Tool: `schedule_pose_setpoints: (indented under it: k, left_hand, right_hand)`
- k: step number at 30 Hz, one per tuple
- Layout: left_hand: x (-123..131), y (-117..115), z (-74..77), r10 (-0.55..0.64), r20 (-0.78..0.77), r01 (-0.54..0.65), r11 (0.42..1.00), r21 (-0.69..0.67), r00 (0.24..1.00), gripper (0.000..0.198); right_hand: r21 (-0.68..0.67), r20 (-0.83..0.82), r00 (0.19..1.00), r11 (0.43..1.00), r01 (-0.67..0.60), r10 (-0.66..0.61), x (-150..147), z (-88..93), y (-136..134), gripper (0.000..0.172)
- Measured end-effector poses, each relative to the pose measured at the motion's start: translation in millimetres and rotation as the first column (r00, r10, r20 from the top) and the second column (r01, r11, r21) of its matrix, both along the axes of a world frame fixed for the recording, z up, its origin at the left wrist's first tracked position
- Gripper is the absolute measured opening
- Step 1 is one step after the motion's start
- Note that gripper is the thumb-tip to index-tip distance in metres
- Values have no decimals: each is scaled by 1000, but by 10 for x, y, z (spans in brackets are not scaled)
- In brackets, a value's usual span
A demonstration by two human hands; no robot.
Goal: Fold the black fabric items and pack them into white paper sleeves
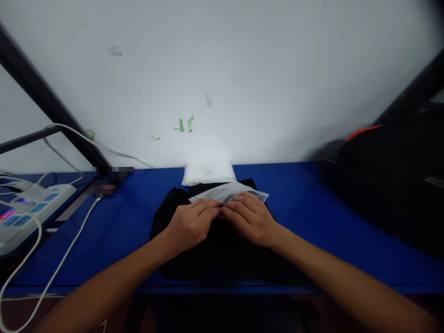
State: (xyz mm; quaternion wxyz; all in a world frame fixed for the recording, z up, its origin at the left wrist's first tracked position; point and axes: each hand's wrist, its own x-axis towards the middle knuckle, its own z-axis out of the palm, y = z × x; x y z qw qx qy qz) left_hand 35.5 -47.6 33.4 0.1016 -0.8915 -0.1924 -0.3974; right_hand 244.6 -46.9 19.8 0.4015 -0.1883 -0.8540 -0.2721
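A whitish, partly see-through plastic bag (222, 188) is pinched along its near edge by both hands. My left hand (194, 219) is closed on the bag, its fingertips meeting those of the other hand. My right hand (250, 217) is closed on it too, with fingers bent over the edge. Under the hands lies folded black cloth (215, 261), perhaps a garment, on the blue table (104, 231). Just behind the cloth, a stack of white plastic bags (208, 172) lies by the wall. The fingertips partly hide the bag's edge.
A large black bundle (391, 185) with an orange strip fills the right side. To the left, a white power strip (38, 212) has several cables, and a white cable (74, 254) loops over the table's edge. The white wall (263, 92) borders the back.
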Motion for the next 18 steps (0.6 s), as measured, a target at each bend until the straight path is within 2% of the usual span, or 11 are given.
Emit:
schedule_pose_setpoints:
  k: [2,7,11,16,18]
  left_hand:
    - [17,-15,-1,-6,-7,6,1000,-15,1000,20]
    - [11,5,5,-16,0,16,1000,-19,1000,17]
    - [-62,36,55,15,43,-13,999,-48,999,14]
    - [-177,81,110,36,118,-30,998,-54,992,13]
    - [-195,94,99,20,125,-11,998,-69,992,14]
  right_hand:
    - [-14,22,1000,1000,2,-2,-24,-19,2,10]
    - [0,95,995,999,34,-34,58,-21,44,19]
    - [-93,137,981,984,151,-138,303,-4,199,25]
    - [-209,95,953,930,302,-288,715,86,452,25]
    - [-259,120,951,915,308,-286,799,132,485,22]
